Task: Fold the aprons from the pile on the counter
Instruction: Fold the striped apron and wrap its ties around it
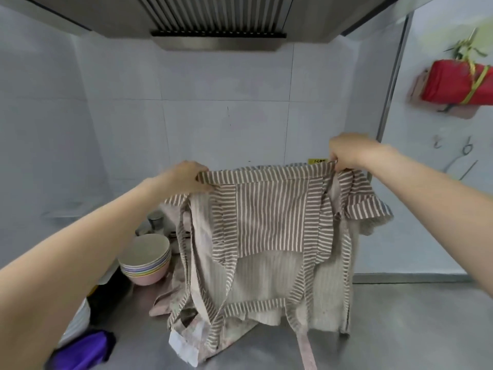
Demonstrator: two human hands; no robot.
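Note:
A brown-and-white striped apron (269, 217) hangs in the air above the steel counter (400, 329), stretched by its top hem. My left hand (186, 176) pinches the hem's left corner and my right hand (349, 153) pinches the right corner. Its straps dangle down, and the lower edge touches the counter. Under and behind it lies a pale floral apron (186, 340), crumpled on the counter with a white label showing.
A stack of pastel bowls (146, 260) stands left of the aprons, with a metal-lidded jar (156, 220) behind it. A purple object (82, 351) lies at the front left edge. A range hood (218, 22) hangs overhead. A red bundle (458, 86) hangs on the right wall.

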